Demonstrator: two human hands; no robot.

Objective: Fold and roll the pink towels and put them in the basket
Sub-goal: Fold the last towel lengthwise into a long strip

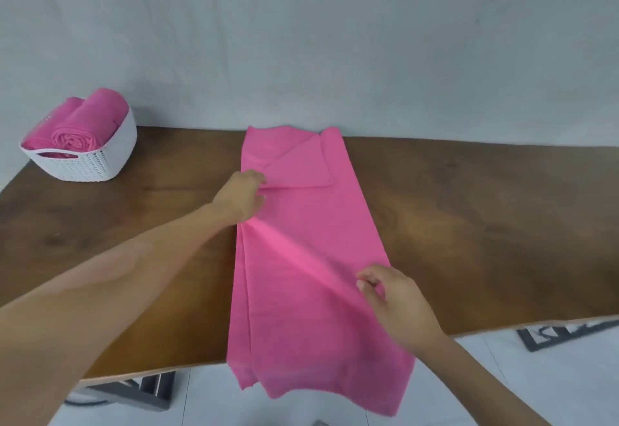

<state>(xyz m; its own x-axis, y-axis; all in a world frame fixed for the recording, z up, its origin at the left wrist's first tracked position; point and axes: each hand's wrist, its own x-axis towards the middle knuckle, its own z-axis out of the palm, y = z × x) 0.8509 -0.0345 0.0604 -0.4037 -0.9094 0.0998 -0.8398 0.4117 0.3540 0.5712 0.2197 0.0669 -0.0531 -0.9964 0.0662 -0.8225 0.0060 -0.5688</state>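
Observation:
A long pink towel [311,258] lies folded lengthwise across the brown wooden table [485,224], its near end hanging over the front edge. At its far end a corner is folded back into a triangle. My left hand [241,197] pinches the cloth at the tip of that triangle near the towel's left edge. My right hand [392,298] sits at the towel's right edge, fingers curled and pinching the fabric. A raised crease runs between both hands. The white basket [100,161] at the far left holds two rolled pink towels [80,127].
A grey wall stands right behind the table. Below the front edge I see a pale floor, dark metal table legs [154,388] at left and a dark frame [562,335] at right. Bare tabletop lies on both sides of the towel.

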